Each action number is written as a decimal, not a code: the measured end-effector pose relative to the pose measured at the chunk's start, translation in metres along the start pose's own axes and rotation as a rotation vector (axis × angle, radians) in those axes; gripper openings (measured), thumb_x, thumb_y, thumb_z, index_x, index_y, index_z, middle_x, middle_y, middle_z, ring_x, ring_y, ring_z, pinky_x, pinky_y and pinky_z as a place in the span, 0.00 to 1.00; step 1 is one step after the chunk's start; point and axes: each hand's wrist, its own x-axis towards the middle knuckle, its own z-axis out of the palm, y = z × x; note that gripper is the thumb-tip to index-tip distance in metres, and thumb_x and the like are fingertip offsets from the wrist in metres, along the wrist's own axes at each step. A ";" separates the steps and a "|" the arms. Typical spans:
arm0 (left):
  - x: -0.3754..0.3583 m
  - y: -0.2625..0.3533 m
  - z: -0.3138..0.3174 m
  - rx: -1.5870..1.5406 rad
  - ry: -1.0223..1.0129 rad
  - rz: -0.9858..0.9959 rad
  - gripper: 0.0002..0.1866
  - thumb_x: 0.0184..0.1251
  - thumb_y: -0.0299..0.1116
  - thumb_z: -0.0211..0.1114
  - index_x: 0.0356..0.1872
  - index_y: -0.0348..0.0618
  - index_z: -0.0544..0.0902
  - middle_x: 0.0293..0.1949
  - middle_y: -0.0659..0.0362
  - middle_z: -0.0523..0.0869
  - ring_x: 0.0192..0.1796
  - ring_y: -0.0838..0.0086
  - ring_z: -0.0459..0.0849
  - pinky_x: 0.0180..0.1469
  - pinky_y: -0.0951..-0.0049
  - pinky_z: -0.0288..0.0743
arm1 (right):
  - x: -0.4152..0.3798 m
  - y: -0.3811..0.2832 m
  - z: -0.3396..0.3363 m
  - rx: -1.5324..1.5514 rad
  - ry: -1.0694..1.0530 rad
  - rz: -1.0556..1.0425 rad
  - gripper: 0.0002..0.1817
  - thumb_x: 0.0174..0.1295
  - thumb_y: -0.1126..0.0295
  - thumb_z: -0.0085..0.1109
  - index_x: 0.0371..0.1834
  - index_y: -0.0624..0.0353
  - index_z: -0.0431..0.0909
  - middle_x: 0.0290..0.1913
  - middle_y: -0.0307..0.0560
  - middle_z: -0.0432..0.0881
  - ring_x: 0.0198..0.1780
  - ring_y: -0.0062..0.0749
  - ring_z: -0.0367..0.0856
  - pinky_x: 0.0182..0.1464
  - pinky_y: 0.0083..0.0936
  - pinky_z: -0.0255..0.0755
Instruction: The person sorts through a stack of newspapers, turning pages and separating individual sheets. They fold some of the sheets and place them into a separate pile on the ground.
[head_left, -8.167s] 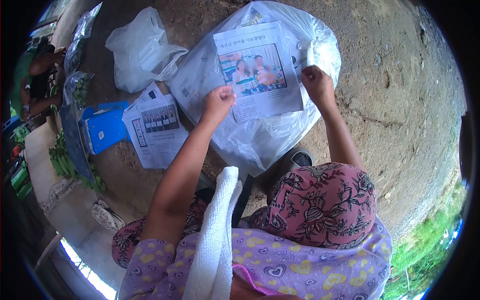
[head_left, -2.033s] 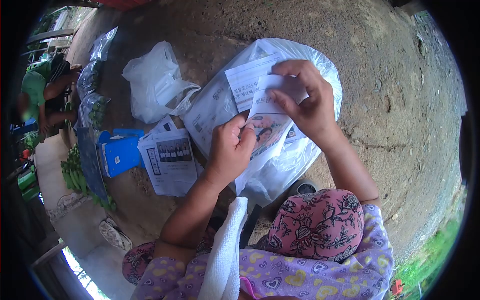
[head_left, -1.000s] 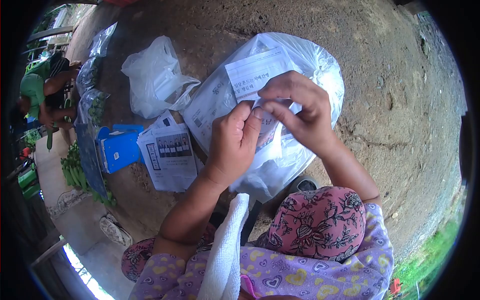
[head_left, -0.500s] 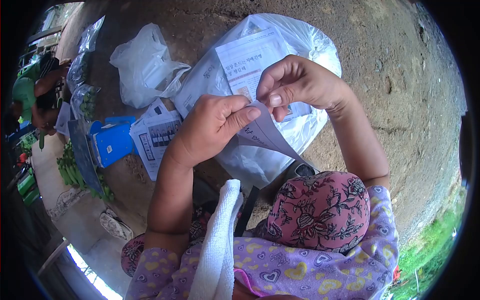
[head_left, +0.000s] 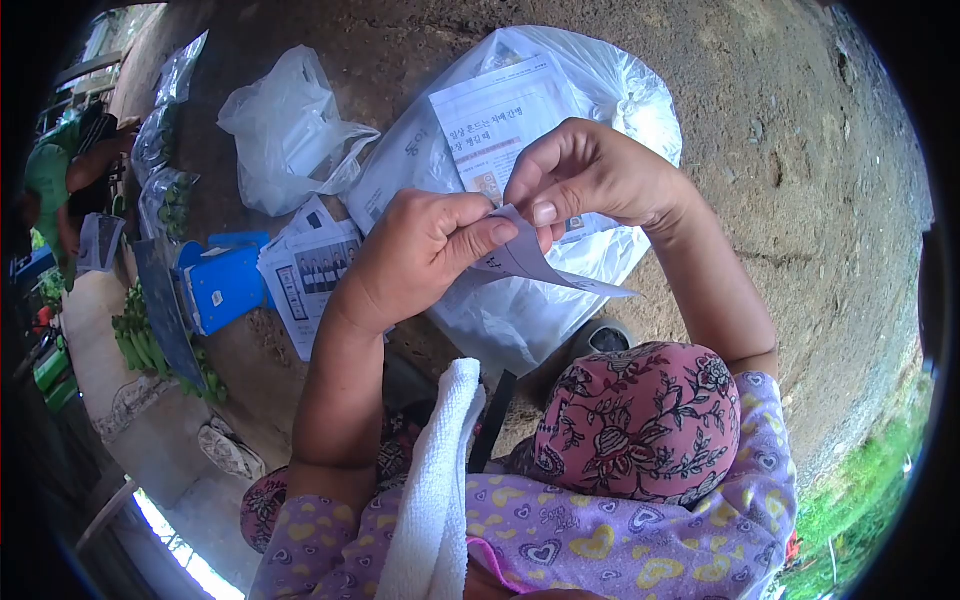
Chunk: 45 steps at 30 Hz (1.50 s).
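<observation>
My left hand is closed, its thumb pressing a strip of printed paper against the bent fingers. My right hand pinches the same paper's upper edge between thumb and fingertips, right beside the left thumb. The strip's free end curls out to the right, over my lap side. Beneath both hands lies a large, clear plastic bag stuffed with paper. A newspaper sheet rests on the bag, partly covered by my right hand.
Left of the big bag sit a smaller white plastic bag, loose newspaper pieces and a blue device. Green vegetables lie beyond, near bagged green produce. A person in green is at far left.
The paper's free end has swung up and right. My right hand has dropped slightly, nearer the left thumb. At far left, the other person's arm and a clear bag have shifted.
</observation>
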 end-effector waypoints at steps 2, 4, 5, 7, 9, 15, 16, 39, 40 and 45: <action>0.000 0.000 0.001 -0.005 0.005 -0.002 0.20 0.66 0.39 0.64 0.21 0.32 0.74 0.13 0.52 0.68 0.18 0.76 0.61 0.21 0.70 0.61 | 0.000 0.000 0.000 -0.013 0.005 -0.007 0.11 0.57 0.68 0.67 0.38 0.63 0.83 0.29 0.42 0.85 0.29 0.22 0.85 0.29 0.14 0.74; 0.000 0.000 0.001 -0.003 0.007 -0.005 0.20 0.66 0.39 0.64 0.21 0.32 0.74 0.13 0.52 0.68 0.18 0.76 0.61 0.21 0.70 0.61 | 0.000 0.001 0.000 -0.010 0.012 -0.001 0.11 0.57 0.68 0.66 0.38 0.63 0.83 0.29 0.42 0.85 0.29 0.22 0.85 0.29 0.14 0.74; 0.000 0.000 0.001 0.002 0.007 -0.008 0.20 0.66 0.39 0.64 0.21 0.32 0.75 0.13 0.52 0.68 0.18 0.76 0.62 0.21 0.70 0.61 | 0.001 0.002 0.000 -0.008 0.015 0.001 0.10 0.57 0.68 0.66 0.38 0.63 0.83 0.29 0.42 0.85 0.29 0.22 0.85 0.29 0.14 0.74; -0.001 -0.001 0.001 0.003 0.007 -0.007 0.20 0.65 0.39 0.64 0.21 0.32 0.75 0.14 0.52 0.69 0.17 0.75 0.62 0.21 0.70 0.61 | 0.001 0.002 0.000 -0.005 0.017 0.000 0.10 0.57 0.68 0.66 0.38 0.63 0.83 0.29 0.42 0.85 0.29 0.22 0.85 0.29 0.14 0.74; -0.001 -0.003 0.002 -0.004 0.006 0.000 0.20 0.65 0.40 0.64 0.22 0.32 0.75 0.14 0.51 0.69 0.17 0.75 0.62 0.21 0.70 0.62 | 0.001 0.003 0.000 -0.002 0.018 -0.003 0.10 0.57 0.68 0.66 0.38 0.63 0.83 0.28 0.42 0.85 0.29 0.22 0.85 0.29 0.14 0.74; -0.001 0.001 0.002 -0.013 0.007 -0.016 0.20 0.66 0.39 0.64 0.22 0.31 0.76 0.14 0.51 0.70 0.17 0.74 0.63 0.21 0.70 0.62 | 0.000 0.006 0.000 0.017 0.029 -0.019 0.10 0.58 0.68 0.66 0.38 0.63 0.83 0.29 0.42 0.85 0.29 0.22 0.85 0.27 0.13 0.74; -0.001 0.002 0.002 -0.016 0.013 -0.009 0.19 0.66 0.39 0.64 0.22 0.32 0.76 0.14 0.51 0.71 0.17 0.75 0.64 0.22 0.70 0.62 | 0.000 0.006 0.000 0.022 0.036 -0.020 0.10 0.58 0.68 0.65 0.37 0.63 0.83 0.28 0.42 0.85 0.29 0.22 0.85 0.27 0.13 0.74; 0.004 0.012 0.000 -0.027 0.317 0.048 0.08 0.62 0.31 0.67 0.35 0.35 0.83 0.27 0.58 0.85 0.30 0.79 0.82 0.34 0.79 0.74 | -0.006 -0.009 0.007 -0.154 0.157 -0.108 0.10 0.59 0.63 0.65 0.36 0.59 0.84 0.29 0.35 0.84 0.29 0.16 0.81 0.28 0.13 0.69; 0.004 0.012 -0.001 -0.037 0.314 0.045 0.08 0.62 0.31 0.67 0.35 0.35 0.83 0.27 0.58 0.85 0.30 0.79 0.82 0.34 0.79 0.74 | -0.005 -0.008 0.008 -0.145 0.151 -0.100 0.10 0.59 0.63 0.65 0.36 0.58 0.84 0.29 0.35 0.84 0.29 0.16 0.81 0.28 0.13 0.69; 0.003 0.012 0.000 -0.066 0.317 0.030 0.08 0.62 0.31 0.67 0.35 0.35 0.83 0.27 0.57 0.85 0.30 0.79 0.82 0.34 0.78 0.75 | -0.004 -0.009 0.011 -0.109 0.173 -0.086 0.10 0.57 0.66 0.67 0.36 0.62 0.83 0.26 0.36 0.83 0.28 0.17 0.80 0.28 0.13 0.70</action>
